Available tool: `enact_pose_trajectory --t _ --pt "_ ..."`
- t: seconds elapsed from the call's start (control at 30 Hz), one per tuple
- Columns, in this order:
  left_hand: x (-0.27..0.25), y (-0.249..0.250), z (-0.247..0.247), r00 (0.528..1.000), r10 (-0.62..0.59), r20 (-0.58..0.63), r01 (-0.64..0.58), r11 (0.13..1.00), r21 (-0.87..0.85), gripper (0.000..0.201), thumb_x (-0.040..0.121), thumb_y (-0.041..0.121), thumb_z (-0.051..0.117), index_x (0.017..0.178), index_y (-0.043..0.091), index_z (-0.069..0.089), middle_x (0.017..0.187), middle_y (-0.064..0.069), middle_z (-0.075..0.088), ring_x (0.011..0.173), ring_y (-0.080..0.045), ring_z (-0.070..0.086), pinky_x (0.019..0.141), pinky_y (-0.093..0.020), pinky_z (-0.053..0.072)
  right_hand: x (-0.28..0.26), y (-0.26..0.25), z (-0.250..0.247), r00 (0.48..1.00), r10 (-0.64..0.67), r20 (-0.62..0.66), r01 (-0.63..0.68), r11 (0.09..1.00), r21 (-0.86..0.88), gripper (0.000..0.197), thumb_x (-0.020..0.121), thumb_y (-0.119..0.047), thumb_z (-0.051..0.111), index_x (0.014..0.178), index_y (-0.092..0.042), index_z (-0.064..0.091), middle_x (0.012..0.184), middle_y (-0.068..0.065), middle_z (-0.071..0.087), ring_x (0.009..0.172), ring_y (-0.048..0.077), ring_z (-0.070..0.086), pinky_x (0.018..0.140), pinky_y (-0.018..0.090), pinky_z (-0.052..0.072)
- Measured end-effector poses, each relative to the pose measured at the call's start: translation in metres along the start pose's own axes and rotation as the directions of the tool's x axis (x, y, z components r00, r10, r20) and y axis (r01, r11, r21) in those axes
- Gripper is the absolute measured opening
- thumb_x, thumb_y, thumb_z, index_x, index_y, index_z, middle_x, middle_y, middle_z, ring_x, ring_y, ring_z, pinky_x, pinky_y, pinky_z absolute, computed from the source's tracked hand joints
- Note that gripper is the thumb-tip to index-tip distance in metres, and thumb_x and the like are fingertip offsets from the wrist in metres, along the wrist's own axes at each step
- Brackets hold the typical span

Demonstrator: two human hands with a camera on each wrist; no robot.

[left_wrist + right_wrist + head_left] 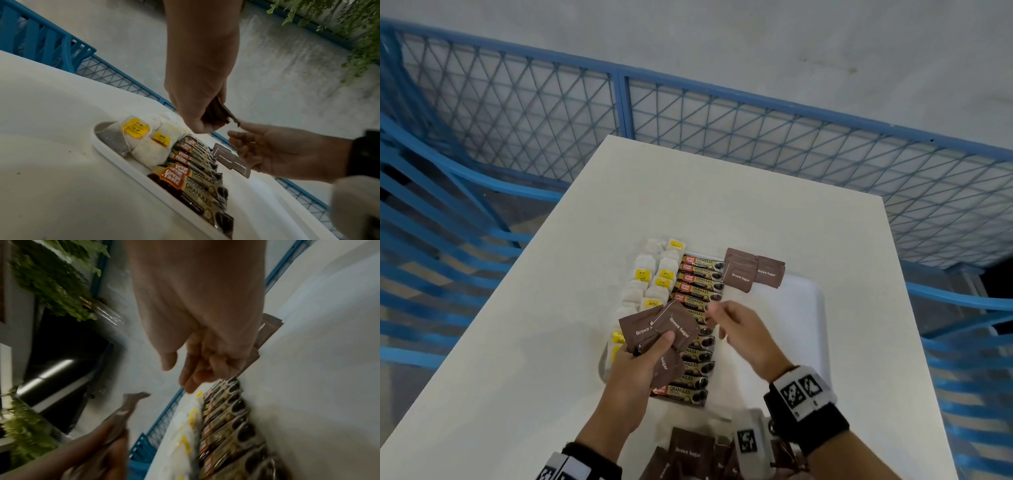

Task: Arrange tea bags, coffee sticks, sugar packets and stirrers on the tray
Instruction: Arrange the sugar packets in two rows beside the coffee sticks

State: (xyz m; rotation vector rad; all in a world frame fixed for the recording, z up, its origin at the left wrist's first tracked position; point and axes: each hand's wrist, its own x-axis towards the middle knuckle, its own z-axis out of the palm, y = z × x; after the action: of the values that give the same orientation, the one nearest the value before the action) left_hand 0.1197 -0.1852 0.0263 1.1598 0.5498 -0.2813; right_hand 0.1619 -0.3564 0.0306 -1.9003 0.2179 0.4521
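A fan of brown sugar packets (654, 330) is being gripped by the left hand (640, 363) above the tray (804, 308) — the right hand (739, 329), loosely open and holding nothing, is being held just beside them.

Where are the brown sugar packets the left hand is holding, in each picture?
Head: the held sugar packets fan out left of centre, above the left hand.
Left wrist: their dark edges poke out near the middle.
Right wrist: a blurry brown strip, lower left.
Shared landmark: the row of coffee sticks.
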Motion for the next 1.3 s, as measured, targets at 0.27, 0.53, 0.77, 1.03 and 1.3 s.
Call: enact_pose_trajectory --t 0.27,0.53,0.77,1.03,1.3 --pt "-0.006 -0.003 0.007 1.000 0.015 0.019 -0.016 0.998 0.066 0.015 0.080 0.007 0.068 0.093 0.015 0.068 0.077 -0.002 0.075 0.074 -0.017 0.070 0.054 -0.028 0.056 -0.034 0.005 0.022 0.994 -0.017 0.110 -0.017 0.953 0.303 0.008 0.086 -0.011 0.063 0.089 -0.013 0.056 0.081 -0.002 0.062 0.067 0.000 0.060 0.059 0.014 0.046" --pt "-0.008 0.001 0.007 0.999 0.044 0.019 -0.045 0.993 0.111 0.017 0.079 0.005 0.069 0.094 0.012 0.067 0.084 -0.008 0.074 0.082 -0.024 0.068 0.066 -0.036 0.058 -0.047 0.010 0.004 0.997 -0.052 0.052 0.027 0.917 0.398 0.012 0.089 0.000 0.056 0.099 -0.006 0.059 0.076 0.007 0.064 0.065 0.013 0.063 0.068 0.028 0.055" --pt "-0.012 -0.004 0.018 1.000 -0.009 0.029 0.006 0.995 0.102 0.017 0.079 0.001 0.068 0.092 0.012 0.068 0.074 -0.004 0.073 0.075 -0.022 0.068 0.053 -0.029 0.055 -0.049 0.022 -0.001 0.996 -0.006 -0.086 0.046 0.883 0.467 0.011 0.083 0.000 0.063 0.086 -0.007 0.071 0.068 0.007 0.065 0.059 0.009 0.057 0.062 0.018 0.051" --pt "-0.011 0.004 0.012 0.987 -0.160 0.007 0.160 0.986 -0.049 0.015 0.088 0.005 0.058 0.101 0.011 0.062 0.093 -0.011 0.067 0.087 -0.021 0.061 0.067 -0.035 0.048 0.001 0.044 -0.048 0.912 0.207 -0.354 0.015 0.846 0.533 0.016 0.083 0.006 0.062 0.079 -0.009 0.063 0.072 0.005 0.066 0.061 0.015 0.059 0.058 0.020 0.050" --pt "-0.012 0.013 0.011 0.987 -0.160 0.026 0.162 0.983 -0.084 0.017 0.088 -0.004 0.050 0.094 0.010 0.058 0.084 -0.009 0.062 0.079 -0.019 0.057 0.066 -0.032 0.046 0.062 0.069 -0.086 0.778 0.281 -0.562 -0.117 0.943 0.311 0.010 0.081 -0.010 0.069 0.073 -0.015 0.064 0.067 0.002 0.061 0.065 0.020 0.055 0.069 0.032 0.048"
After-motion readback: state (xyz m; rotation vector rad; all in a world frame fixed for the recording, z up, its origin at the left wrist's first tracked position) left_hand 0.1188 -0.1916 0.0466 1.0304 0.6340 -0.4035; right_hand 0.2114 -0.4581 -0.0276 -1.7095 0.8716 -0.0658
